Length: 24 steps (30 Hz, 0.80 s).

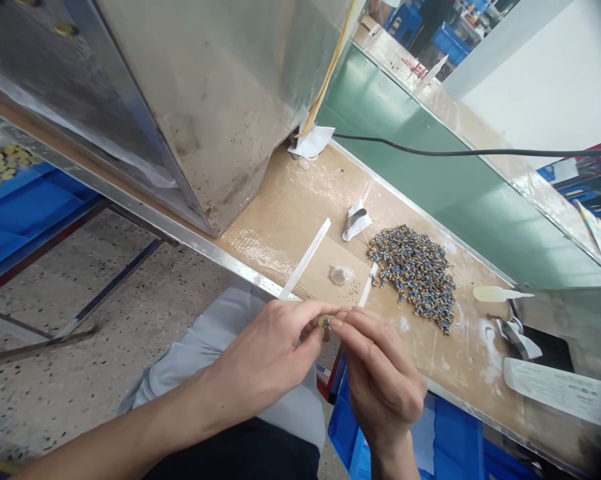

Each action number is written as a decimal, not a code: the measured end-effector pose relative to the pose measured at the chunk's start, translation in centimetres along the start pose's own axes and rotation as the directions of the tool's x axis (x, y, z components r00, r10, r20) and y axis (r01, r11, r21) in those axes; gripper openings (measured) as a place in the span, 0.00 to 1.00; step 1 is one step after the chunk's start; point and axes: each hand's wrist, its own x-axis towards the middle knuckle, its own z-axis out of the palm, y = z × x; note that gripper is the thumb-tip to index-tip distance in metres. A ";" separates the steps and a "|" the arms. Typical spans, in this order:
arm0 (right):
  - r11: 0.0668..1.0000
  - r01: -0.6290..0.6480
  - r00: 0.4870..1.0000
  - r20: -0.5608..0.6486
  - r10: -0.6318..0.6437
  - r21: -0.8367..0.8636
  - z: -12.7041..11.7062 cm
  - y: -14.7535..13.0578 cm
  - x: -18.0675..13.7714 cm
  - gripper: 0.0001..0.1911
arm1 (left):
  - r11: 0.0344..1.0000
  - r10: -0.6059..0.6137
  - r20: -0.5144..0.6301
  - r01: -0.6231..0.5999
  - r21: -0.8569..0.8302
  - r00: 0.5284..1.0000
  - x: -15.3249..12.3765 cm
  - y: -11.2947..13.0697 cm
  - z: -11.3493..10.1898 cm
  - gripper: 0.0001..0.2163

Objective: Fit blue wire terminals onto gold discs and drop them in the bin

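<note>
My left hand [275,343] pinches a small round yellowish piece [323,321] between thumb and fingers, just above the front edge of the bench. My right hand [380,370] comes in from the right, its fingertips closed on a tiny bluish metal piece [329,322] that meets the yellowish one. Fingers hide most of both parts. Just beyond the hands, a small clear round dish [341,275] sits on a brown card, with tiny specks beside it. To its right lies a heap of small blue-and-gold metal pieces [415,270].
A large metal box [215,100] stands on the bench at left. Crumpled white paper [356,220], a squeeze bottle of pale liquid [497,294] and a white printed pack [560,390] lie on the bench. A black cable [430,152] crosses the green partition. Blue trays [40,207] are below left.
</note>
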 end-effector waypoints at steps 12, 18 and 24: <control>0.979 0.131 0.991 0.010 -0.131 -0.155 0.2 -1.2 -1.5 0.22 | 0.999 0.037 0.014 -0.037 -0.014 0.999 -0.3 -0.1 0.1 0.23; 0.972 0.112 0.993 -0.010 -0.117 -0.206 0.2 -1.7 -2.1 0.22 | 1.000 0.003 0.021 -0.003 -0.017 1.000 -0.5 0.1 0.2 0.21; 0.956 0.110 0.994 0.016 -0.110 -0.271 -0.3 -2.0 -2.5 0.21 | 0.998 -0.038 0.040 0.036 0.057 0.998 -0.7 0.6 0.2 0.20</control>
